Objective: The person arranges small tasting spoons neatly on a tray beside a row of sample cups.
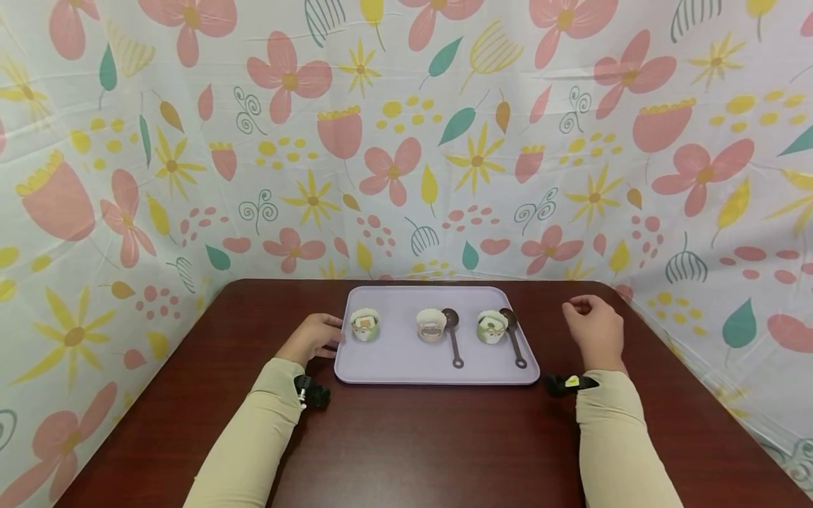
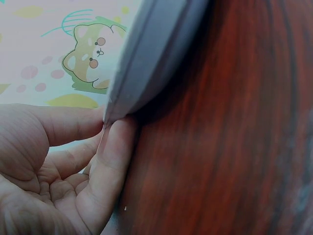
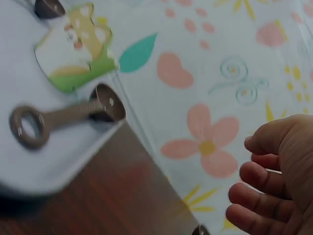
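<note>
The tray (image 1: 400, 361), judged light and stiff, was pinched by the left hand (image 1: 312, 336). Nothing was held by the loosely curled right hand (image 1: 595, 333). Grips at opposite ends were judged best.

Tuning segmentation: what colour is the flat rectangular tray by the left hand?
Pale lilac; the flat rectangular tray shows best in the head view.

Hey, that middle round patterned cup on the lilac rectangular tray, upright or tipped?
Upright: in the head view, the cup sits base-down on the tray, wider end up.
</note>
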